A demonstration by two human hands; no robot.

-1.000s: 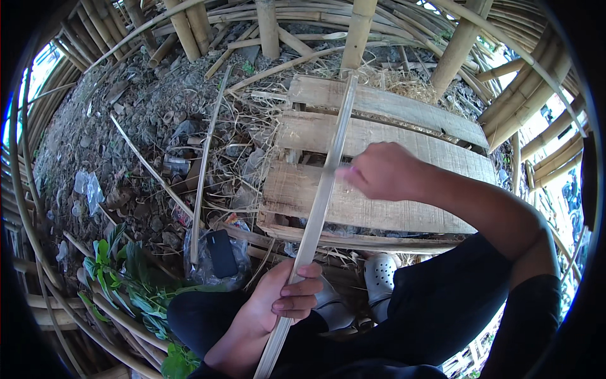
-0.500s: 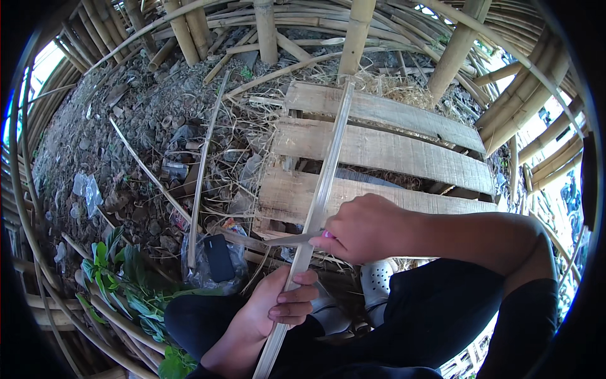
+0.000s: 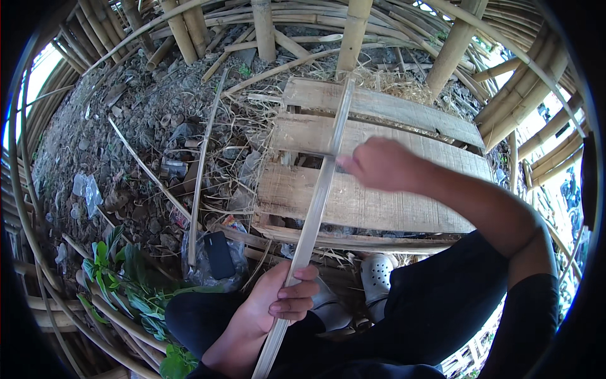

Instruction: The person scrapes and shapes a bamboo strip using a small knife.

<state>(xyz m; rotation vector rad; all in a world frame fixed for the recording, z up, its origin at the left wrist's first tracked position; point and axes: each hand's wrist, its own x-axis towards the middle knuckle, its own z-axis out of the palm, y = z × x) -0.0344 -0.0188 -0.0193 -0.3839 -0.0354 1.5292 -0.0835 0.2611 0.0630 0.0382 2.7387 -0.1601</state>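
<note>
A long split bamboo strip (image 3: 315, 211) runs from my lap up and away, its far end over a low slatted wooden platform (image 3: 385, 205). My left hand (image 3: 283, 298) is closed around the strip's lower part. Farther up, my right hand (image 3: 386, 165) is closed on a knife; its handle is hidden in the fingers. The thin knife blade (image 3: 309, 153) crosses the strip near its middle, its edge against the bamboo. Slight motion blur softens the right hand.
Two more thin strips, one a bamboo strip (image 3: 205, 151), lie on the stony ground at left. A black phone (image 3: 219, 255) rests on clear plastic. Green leaves (image 3: 129, 278) are at lower left, with bamboo posts (image 3: 265, 31) at the back. My grey clog (image 3: 377, 278) is below the platform.
My right hand has slid the knife up and away along the strip, from near my left hand to over the platform. The left hand stays in place on the strip.
</note>
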